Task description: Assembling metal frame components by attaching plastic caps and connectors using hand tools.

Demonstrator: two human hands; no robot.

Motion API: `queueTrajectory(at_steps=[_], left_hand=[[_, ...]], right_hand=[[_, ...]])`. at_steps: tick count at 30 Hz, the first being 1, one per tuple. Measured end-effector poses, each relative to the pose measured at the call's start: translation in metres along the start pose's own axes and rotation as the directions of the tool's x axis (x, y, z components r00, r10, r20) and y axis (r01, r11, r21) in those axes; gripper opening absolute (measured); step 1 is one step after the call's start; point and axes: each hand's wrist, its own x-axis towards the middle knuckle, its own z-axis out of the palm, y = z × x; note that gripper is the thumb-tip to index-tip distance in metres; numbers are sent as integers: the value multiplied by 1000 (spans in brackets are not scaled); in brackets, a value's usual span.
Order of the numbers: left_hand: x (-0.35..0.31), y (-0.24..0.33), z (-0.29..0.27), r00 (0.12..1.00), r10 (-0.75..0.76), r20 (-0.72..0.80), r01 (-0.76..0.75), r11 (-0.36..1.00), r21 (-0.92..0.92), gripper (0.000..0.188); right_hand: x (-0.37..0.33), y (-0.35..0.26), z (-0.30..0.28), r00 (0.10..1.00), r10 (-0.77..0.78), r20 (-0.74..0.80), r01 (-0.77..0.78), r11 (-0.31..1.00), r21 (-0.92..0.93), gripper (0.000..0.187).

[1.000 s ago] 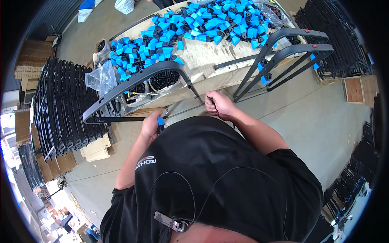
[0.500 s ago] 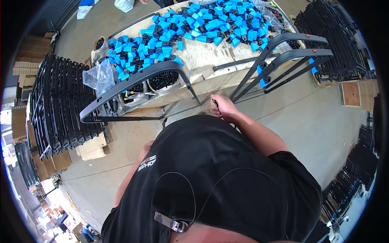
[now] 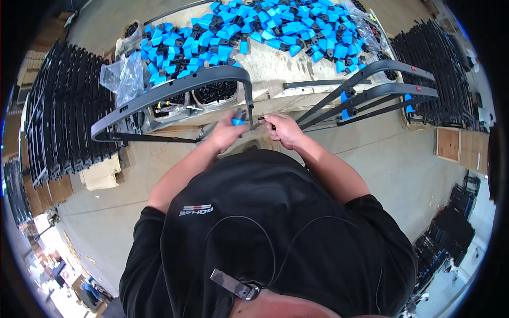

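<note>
Blue-and-black piece [image 3: 239, 122] sits in our left hand [image 3: 225, 134], our fingers closed on it (its dark part is blurred), just beside the lower end of the curved grey frame [image 3: 172, 85]. Our right hand [image 3: 284, 131] is clenched around a small dark item [image 3: 261, 118], mostly hidden in the fist. Ahead, a heap of similar pieces [image 3: 212, 42] covers much of the table [image 3: 273, 68], with two more frames [image 3: 389, 64] to our right.

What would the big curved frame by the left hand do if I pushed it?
The curved frame is probably stiff: its long arch shows no sag. It might tip or swing, being long and thin. Its smooth surface could feel slippery.
</note>
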Motion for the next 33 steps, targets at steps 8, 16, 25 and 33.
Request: queueTrajectory(at_steps=[8,16,25,33], left_hand=[[33,-18,30,990,89,113,-73,988,-136,35],[43,-5,23,998,-26,56,34,990,-136,37],[40,6,18,983,27,182,29,953,-301,33],[39,-4,22,990,-25,136,68,946,-316,36]], right_hand=[[5,-10,-18,998,-38,46,40,999,-31,18],[16,-32,-3,993,-71,-96,57,989,-135,23],[27,-38,14,974,-212,-81,193,962,-193,24],[34,-30,6,997,-70,9,71,996,-45,26]])
